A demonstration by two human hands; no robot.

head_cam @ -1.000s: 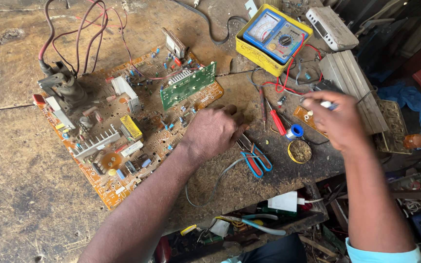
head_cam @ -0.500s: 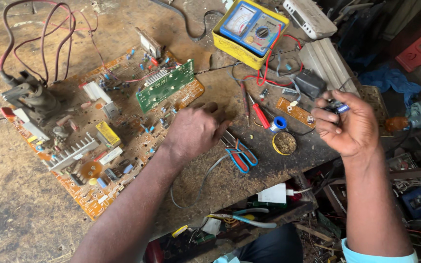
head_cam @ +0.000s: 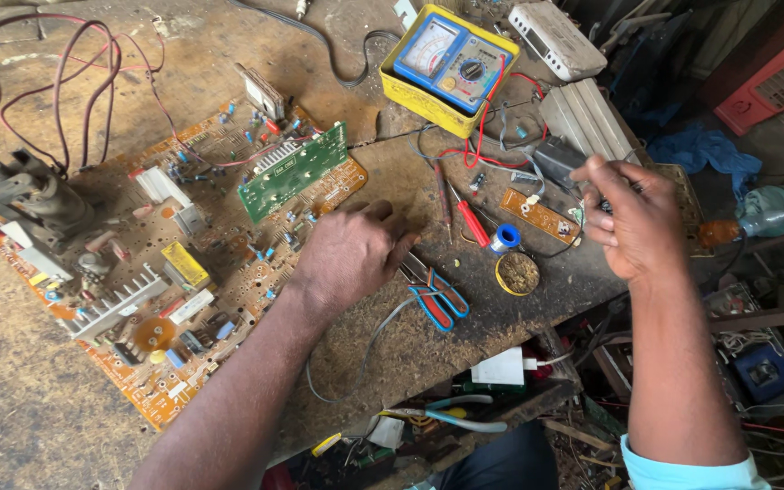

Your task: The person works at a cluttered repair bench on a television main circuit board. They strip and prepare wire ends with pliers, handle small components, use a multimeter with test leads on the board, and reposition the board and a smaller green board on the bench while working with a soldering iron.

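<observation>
Two bare hands work over a worn wooden tabletop (head_cam: 38, 408).

Lower centre: pliers with pale blue-green handles (head_cam: 465, 416) lie at the tabletop's near edge, beside a white block (head_cam: 501, 367).

Centre: the left hand (head_cam: 351, 254) rests palm down on the tabletop, fingers loosely curled and gripping nothing. It touches the right edge of the large orange circuit board (head_cam: 165, 263) and lies just beside the red-and-blue-handled cutters (head_cam: 436, 295).

Centre right: a round tin (head_cam: 518, 272) sits near a small blue-and-white spool (head_cam: 504, 239) and a red-handled screwdriver (head_cam: 469, 216).

Right: the right hand (head_cam: 632, 222) is raised above the tabletop's edge, fingers pinched narrowly on a small part that is too hidden to identify. A small orange board strip (head_cam: 537, 213) lies just left of it.

Left: a grey transformer block (head_cam: 34, 200) with red leads stands on the orange board; a green board (head_cam: 290, 171) lies tilted across its upper part.

Top centre: a yellow-cased analogue meter (head_cam: 451, 63) sits with a red lead trailing down.

Top right: a pale grey box (head_cam: 555, 38) lies beyond it.
</observation>
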